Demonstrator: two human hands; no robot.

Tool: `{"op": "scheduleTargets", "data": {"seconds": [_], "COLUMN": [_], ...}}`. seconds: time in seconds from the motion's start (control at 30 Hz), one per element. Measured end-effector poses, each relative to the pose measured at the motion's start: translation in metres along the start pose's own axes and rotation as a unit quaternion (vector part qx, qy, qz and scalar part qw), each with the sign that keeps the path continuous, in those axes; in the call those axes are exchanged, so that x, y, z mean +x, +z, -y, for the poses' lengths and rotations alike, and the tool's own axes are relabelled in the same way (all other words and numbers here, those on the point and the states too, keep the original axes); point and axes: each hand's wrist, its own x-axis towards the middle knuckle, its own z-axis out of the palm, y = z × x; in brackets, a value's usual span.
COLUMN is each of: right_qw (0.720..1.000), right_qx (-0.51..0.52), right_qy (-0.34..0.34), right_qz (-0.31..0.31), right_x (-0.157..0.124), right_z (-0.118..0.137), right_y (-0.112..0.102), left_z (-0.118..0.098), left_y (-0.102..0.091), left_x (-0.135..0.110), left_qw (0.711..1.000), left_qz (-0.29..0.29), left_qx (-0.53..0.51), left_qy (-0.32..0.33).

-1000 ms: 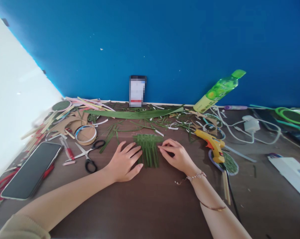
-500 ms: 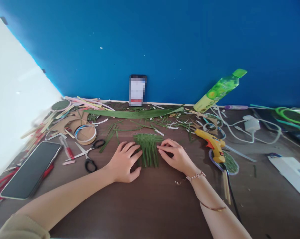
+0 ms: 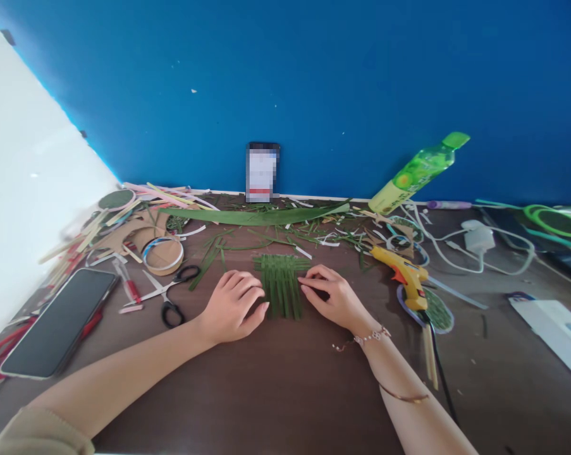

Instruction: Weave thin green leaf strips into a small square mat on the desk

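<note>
A small mat woven from green leaf strips [image 3: 283, 287] lies flat on the table between my hands, its strip ends hanging loose toward me. At its left edge rests my left hand [image 3: 236, 306], fingers bent and thumb held apart, with no grip on anything visible. My right hand [image 3: 330, 294] is closed in a pinch at the mat's right edge, thumb and forefinger meeting on the end of a cross strip. The fingertips partly hide what they touch there.
Scissors [image 3: 167, 294], a tape roll [image 3: 163, 254] and a phone [image 3: 60, 322] lie left. A long leaf [image 3: 257, 217] and scraps lie behind the mat. On the right are a yellow glue gun [image 3: 406, 278], a leaning bottle [image 3: 415, 174] and a white charger [image 3: 478, 237]. Another phone [image 3: 261, 174] stands against the blue wall.
My left hand has drawn slightly left off the mat, and its fingers have curled closer together. The right hand and the mat stay nearly still.
</note>
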Motion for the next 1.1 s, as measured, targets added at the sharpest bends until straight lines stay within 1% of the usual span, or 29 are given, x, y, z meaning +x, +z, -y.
{"op": "scheduleTargets", "data": {"seconds": [0.2,0.27,0.33,0.4,0.5,0.57,0.7,0.9,0.97,1.03,1.1], "right_qw": [1.0,1.0,1.0,1.0,0.999,0.998,0.996,0.997,0.997,0.996,0.993], "right_qx": [-0.01,-0.011,-0.014,-0.013,-0.022,-0.046,-0.081,-0.067,-0.065,-0.072,-0.075], "right_qy": [-0.005,-0.005,-0.006,-0.011,-0.015,-0.014,-0.021,-0.03,-0.021,0.003,0.033], "right_qz": [0.003,0.004,0.004,0.0,-0.027,-0.041,-0.028,-0.012,-0.023,-0.053,-0.08], "right_x": [0.0,0.0,0.001,0.001,0.0,0.0,0.0,0.0,0.0,-0.001,-0.002], "right_z": [0.0,0.001,0.002,0.003,0.002,0.001,0.001,0.006,0.004,0.0,-0.006], "right_y": [0.001,0.001,0.001,0.001,0.0,-0.001,-0.002,0.0,0.0,0.0,0.0], "left_z": [0.0,0.0,0.001,0.001,0.002,0.002,0.002,0.002,0.002,0.002,0.004], "left_y": [0.002,0.002,0.001,0.002,0.004,0.005,0.006,0.006,0.005,0.005,0.005], "left_x": [0.0,0.0,0.0,0.001,0.001,0.0,0.0,-0.002,-0.002,-0.001,0.0], "left_qw": [0.997,0.997,0.997,0.997,0.996,0.996,0.996,0.995,0.995,0.997,1.0], "left_qz": [-0.059,-0.067,-0.064,-0.045,-0.014,-0.006,-0.004,0.008,0.008,-0.002,-0.023], "left_qx": [0.007,0.007,0.009,0.008,0.003,0.005,0.01,0.004,-0.006,-0.014,-0.006], "left_qy": [0.039,0.046,0.052,0.065,0.089,0.094,0.093,0.096,0.095,0.073,0.016]}}
